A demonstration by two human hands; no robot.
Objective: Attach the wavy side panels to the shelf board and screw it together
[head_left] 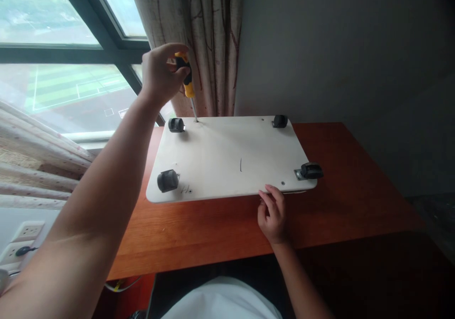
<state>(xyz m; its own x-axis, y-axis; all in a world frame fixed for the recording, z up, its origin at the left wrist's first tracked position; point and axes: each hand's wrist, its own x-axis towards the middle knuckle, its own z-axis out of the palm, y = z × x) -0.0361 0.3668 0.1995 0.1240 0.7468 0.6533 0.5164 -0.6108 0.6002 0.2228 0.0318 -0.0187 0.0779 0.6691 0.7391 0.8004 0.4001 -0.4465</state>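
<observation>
My left hand [165,70] is closed round the yellow and black handle of a screwdriver [188,83]. The screwdriver stands nearly upright, its tip at a hole near the far left edge of a white board [227,153]. Black caster wheels sit at the board's corners, among them a far left caster [176,125] and a near right caster [311,170]. At the board's near edge, right of the middle, my right hand [273,214] has its fingers partly bent, with fingertips touching the edge. Nothing shows between them.
Beneath the board is a reddish-brown wooden table [199,233]. A patterned curtain [213,49] hangs behind it, beside a window [71,86] on the left. Wall sockets [24,241] with a plug are at the lower left. A grey wall [320,49] stands behind on the right.
</observation>
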